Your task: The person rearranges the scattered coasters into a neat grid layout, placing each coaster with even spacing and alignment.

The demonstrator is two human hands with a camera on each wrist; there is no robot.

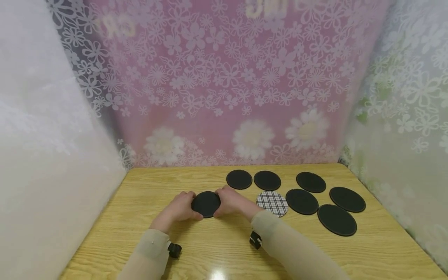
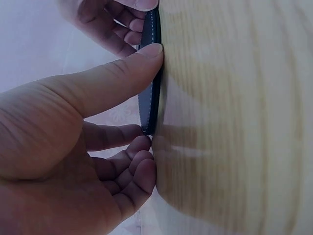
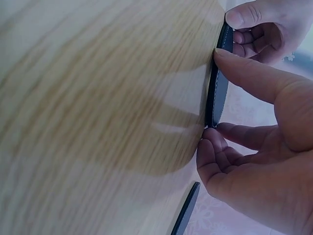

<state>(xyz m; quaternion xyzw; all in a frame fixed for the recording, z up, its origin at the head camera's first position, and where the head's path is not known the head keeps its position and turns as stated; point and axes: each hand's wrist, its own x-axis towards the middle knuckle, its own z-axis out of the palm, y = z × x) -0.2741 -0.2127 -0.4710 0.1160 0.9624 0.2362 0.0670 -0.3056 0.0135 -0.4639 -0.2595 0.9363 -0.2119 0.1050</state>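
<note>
Between my two hands is a round black coaster (image 1: 206, 204) with pale stitching round its rim, low over the wooden table. My left hand (image 1: 182, 207) holds its left edge between thumb and fingers. On the opposite edge, my right hand (image 1: 232, 201) grips it the same way. The left wrist view shows the coaster (image 2: 149, 98) edge-on, its rim at or just above the wood. It looks thick there; whether a second coaster lies under it I cannot tell. Just right of my right hand lies a white coaster with a black plaid pattern (image 1: 271, 202), partly behind the forearm.
Several black coasters lie flat on the table (image 1: 140, 202): two at the back middle (image 1: 239, 179), the others toward the right (image 1: 302, 201). Floral curtains (image 1: 227, 97) stand behind the table and at both sides. A black strap device (image 1: 256, 240) sits on each wrist.
</note>
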